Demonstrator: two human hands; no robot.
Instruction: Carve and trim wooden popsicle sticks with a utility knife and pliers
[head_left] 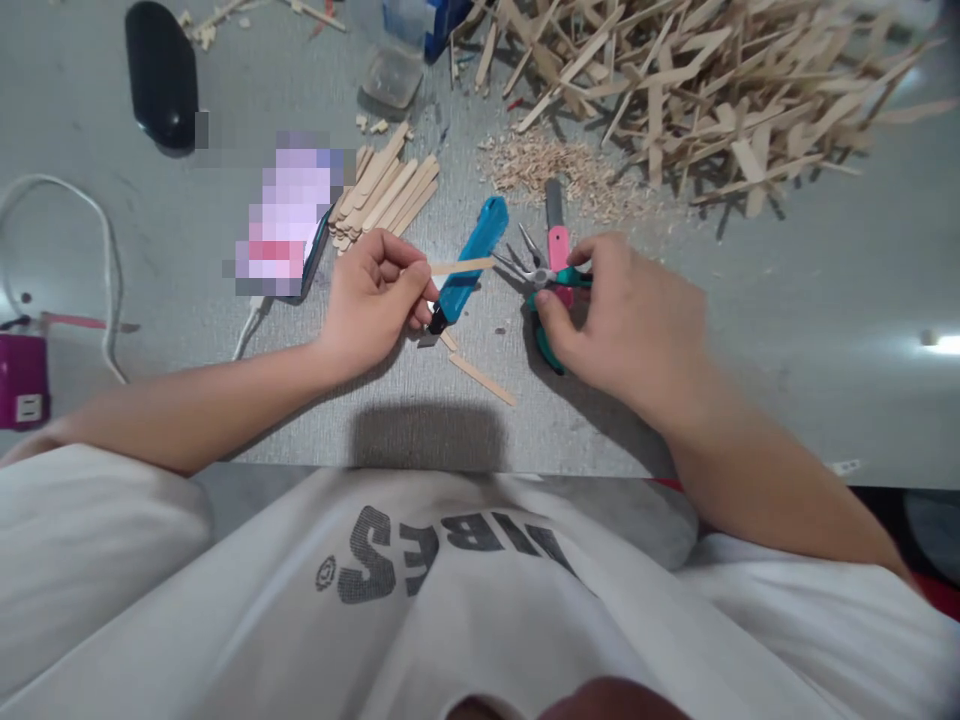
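Observation:
My left hand (381, 300) pinches a wooden craft stick (466, 267) that points to the right. Under the stick lies a blue box cutter (474, 245), its blade end close to my left fingertips. Fingers and thumb of my right hand (611, 305) are closed on the green handles of needle-nose pliers (541, 277). The pliers' jaws are spread and face left, near the stick's tip. A pink-handled cutter (558, 247) lies partly beneath the pliers. Nearer my body, a loose stick piece (482, 380) rests on the table, with another partly hidden by the blue cutter.
A bundle of whole sticks (394, 190) lies beyond my left hand, beside a phone (289, 215) with a white cable. At the back right are a big stick heap (675, 90) and wood crumbs (547, 165). A black mouse-shaped object (161, 75) sits at the back left.

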